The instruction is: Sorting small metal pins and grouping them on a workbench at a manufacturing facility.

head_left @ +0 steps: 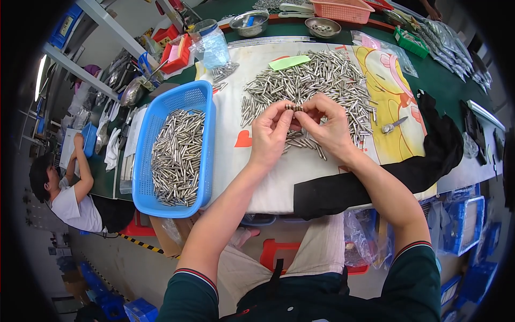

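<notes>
My left hand point(270, 134) and my right hand point(328, 127) meet above the near edge of a large pile of short metal pins point(316, 75). Each hand is closed in a pinch of thumb and fingertips. Between the fingertips lies a small metal pin point(294, 108) with dark bands, held level by both hands; whether it is one piece or two end to end I cannot tell. A light green paper strip point(289, 62) rests on the far part of the pile. Left of my hands, a blue plastic basket point(208, 145) holds many similar pins.
A black cloth point(343, 194) lies along the near edge, beneath my right forearm. On the printed mat point(228, 161), a small knife-like tool point(394, 125) lies right of the pile. Metal bowls point(323, 27) and a pink basket point(343, 11) stand behind. Another person point(75, 193) sits at far left.
</notes>
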A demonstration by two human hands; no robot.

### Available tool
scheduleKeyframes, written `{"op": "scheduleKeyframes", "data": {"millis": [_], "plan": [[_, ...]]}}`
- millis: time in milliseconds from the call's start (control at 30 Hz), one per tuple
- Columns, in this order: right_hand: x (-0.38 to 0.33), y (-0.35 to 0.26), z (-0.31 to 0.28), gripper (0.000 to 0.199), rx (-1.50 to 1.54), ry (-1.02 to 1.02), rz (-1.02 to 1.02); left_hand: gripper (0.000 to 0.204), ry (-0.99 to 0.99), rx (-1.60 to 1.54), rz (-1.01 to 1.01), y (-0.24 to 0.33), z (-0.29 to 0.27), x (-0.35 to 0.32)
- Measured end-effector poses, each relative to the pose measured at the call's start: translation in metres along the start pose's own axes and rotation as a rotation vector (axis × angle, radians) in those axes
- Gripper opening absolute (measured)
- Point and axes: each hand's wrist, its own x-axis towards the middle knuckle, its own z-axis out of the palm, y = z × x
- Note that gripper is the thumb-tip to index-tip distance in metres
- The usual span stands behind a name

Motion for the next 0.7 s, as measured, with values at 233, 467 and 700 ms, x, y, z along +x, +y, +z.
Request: {"op": "scheduleKeyframes", "data": {"millis": [233, 467, 700], "plan": [[0.0001, 0.0008, -0.0001, 0.015, 0.062, -0.037, 0.105, 0.018, -0.033, -0.004, -0.051, 0.001, -0.0015, 0.0011], [-0.0008, 0.001, -0.0014, 0.018, 0.062, -0.045, 0.091, 0.018, -0.051, -0.006, -0.041, 0.0004, -0.0012, 0.0007], [-0.0016, -0.0006, -0.0001, 0.017, 0.07, -0.036, 0.069, 0.016, -0.059, 0.017, -0.004, 0.0011, -0.0021, 0.001]]}}
